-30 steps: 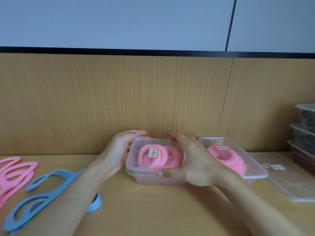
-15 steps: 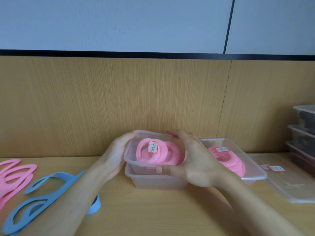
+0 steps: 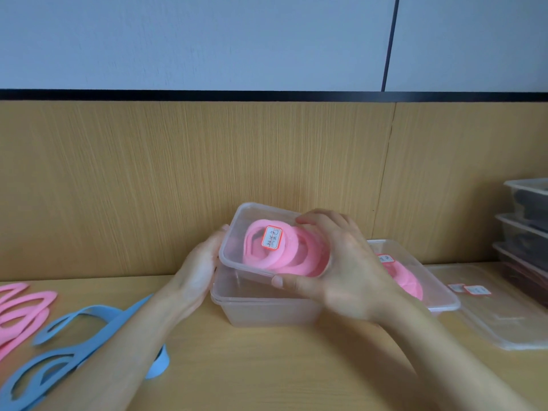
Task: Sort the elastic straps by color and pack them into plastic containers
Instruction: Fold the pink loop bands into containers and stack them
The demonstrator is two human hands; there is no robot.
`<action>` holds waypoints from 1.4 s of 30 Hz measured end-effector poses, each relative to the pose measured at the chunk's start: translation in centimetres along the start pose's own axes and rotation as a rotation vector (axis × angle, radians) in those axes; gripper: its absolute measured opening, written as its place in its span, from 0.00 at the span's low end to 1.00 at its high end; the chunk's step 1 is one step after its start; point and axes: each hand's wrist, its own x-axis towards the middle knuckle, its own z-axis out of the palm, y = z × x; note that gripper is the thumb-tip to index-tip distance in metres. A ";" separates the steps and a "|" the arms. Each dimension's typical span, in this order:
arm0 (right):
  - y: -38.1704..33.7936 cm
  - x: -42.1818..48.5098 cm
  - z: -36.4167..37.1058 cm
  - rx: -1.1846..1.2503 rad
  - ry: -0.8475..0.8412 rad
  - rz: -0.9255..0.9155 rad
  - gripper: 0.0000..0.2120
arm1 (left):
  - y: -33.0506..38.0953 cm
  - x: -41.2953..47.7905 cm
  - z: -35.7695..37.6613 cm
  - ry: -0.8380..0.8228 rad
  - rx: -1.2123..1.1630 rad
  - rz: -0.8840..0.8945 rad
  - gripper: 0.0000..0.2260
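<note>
A clear box of coiled pink straps is tilted just above the empty box. The left hand cups its left end. The right hand grasps its right end, thumb on the near rim. Its red-edged label bears handwriting I cannot read.

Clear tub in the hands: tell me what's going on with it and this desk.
A person is packing elastic straps by colour. The left hand and right hand hold a labelled clear container of coiled pink straps, tilted just above a seemingly empty container on the table. A second container, also holding pink straps, sits to the right beside flat lids. Loose pink straps and blue straps lie at the left, not yet packed.
</note>
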 end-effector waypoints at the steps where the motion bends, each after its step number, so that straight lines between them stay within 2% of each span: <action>1: 0.1 0.0 -0.3 -0.008 0.017 0.003 0.47 | 0.1 0.0 0.1 0.008 0.036 0.007 0.21; 8: 1.0 0.0 -2.1 -0.131 0.105 0.056 0.48 | -0.4 0.3 -0.1 0.075 0.182 -0.021 0.13; 14: 2.1 0.0 -4.1 -0.248 0.132 0.197 0.47 | -0.4 0.1 -0.4 0.044 0.294 -0.030 0.21; 18: 2.8 -0.5 -5.4 -0.335 0.101 0.324 0.50 | -0.4 0.1 -0.4 0.052 0.295 -0.029 0.21; 25: 2.7 -1.3 -6.5 -0.410 -0.047 0.509 0.62 | -0.4 0.1 -0.1 0.064 0.315 -0.011 0.19; 32: 2.4 -2.0 -8.0 -0.460 -0.039 0.577 0.47 | -0.5 0.2 -0.1 0.062 0.324 -0.010 0.19; 38: 2.5 -2.9 -9.5 -0.482 0.078 0.583 0.33 | -0.6 0.3 -0.3 0.060 0.298 -0.024 0.19; 42: 2.1 -2.3 -8.8 -0.389 0.160 0.439 0.26 | -0.6 0.4 -0.2 0.057 0.311 -0.028 0.19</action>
